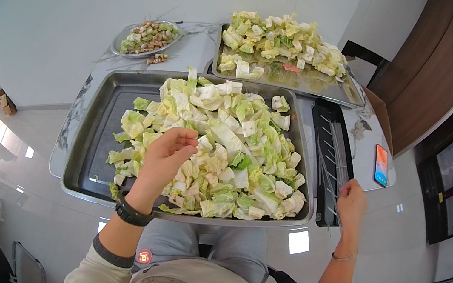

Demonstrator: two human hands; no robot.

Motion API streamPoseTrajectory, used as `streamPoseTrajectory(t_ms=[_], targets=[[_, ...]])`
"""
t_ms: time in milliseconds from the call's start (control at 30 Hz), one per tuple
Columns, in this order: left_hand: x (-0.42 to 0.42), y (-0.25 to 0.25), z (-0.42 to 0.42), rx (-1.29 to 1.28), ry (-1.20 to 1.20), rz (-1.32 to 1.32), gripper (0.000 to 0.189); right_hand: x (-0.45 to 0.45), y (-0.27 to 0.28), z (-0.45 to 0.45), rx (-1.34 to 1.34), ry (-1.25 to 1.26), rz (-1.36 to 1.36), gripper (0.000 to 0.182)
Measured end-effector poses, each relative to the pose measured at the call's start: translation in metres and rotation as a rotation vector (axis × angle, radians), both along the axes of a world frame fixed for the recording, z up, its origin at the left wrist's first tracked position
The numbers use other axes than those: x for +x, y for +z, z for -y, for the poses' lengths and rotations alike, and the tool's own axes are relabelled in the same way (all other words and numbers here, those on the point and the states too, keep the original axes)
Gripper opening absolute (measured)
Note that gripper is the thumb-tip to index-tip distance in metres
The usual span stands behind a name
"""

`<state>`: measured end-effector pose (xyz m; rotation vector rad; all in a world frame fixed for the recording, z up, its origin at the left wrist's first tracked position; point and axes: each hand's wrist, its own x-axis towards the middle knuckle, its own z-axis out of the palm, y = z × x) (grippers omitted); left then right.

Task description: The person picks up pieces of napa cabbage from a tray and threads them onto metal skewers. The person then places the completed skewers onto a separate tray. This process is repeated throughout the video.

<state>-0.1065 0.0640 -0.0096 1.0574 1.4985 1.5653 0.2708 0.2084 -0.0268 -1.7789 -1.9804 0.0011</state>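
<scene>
Before me, cut napa cabbage pieces [228, 132] are heaped in a large dark metal tray [106, 138]. My left hand [168, 151] hovers over the left part of the heap, its thumb near the bent fingers; whether something small sits between them cannot be told. At the right, my right hand [351, 204] is closed at the edge of a narrow black tray [325, 159], pinching at the ends of thin metal skewers [340, 150] lying in it. How many it grips is hidden by the fingers.
Behind stands a metal tray [309, 85] with threaded-looking cabbage pieces. An oval plate [133, 52] of food is at the back left, small pieces [157, 59] beside it. A phone [381, 165] lies near the table's right edge.
</scene>
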Motion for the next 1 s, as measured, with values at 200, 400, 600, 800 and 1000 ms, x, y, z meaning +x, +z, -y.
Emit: streamPoseTrajectory(t_ms=[200,400,600,800,1000], targets=[[0.013,0.006,-0.051,-0.049,-0.053,-0.643,0.019,-0.021,0.042,0.04,0.105,0.152,-0.098,0.005],[0.024,-0.019,-0.099,-0.161,-0.147,-1.101,0.021,-0.052,0.052,0.087,-0.002,0.265,-0.418,0.004],[0.011,-0.002,-0.087,-0.063,-0.048,-0.829,0.013,-0.066,0.044,0.109,-0.142,0.377,-0.555,0.003],[0.012,0.045,-0.024,0.395,0.38,-1.26,0.016,-0.082,0.034,0.119,-0.236,0.451,-0.638,0.004],[0.022,0.005,0.042,0.221,-0.014,-1.069,0.015,-0.089,0.024,0.121,-0.249,0.483,-0.684,0.006]])
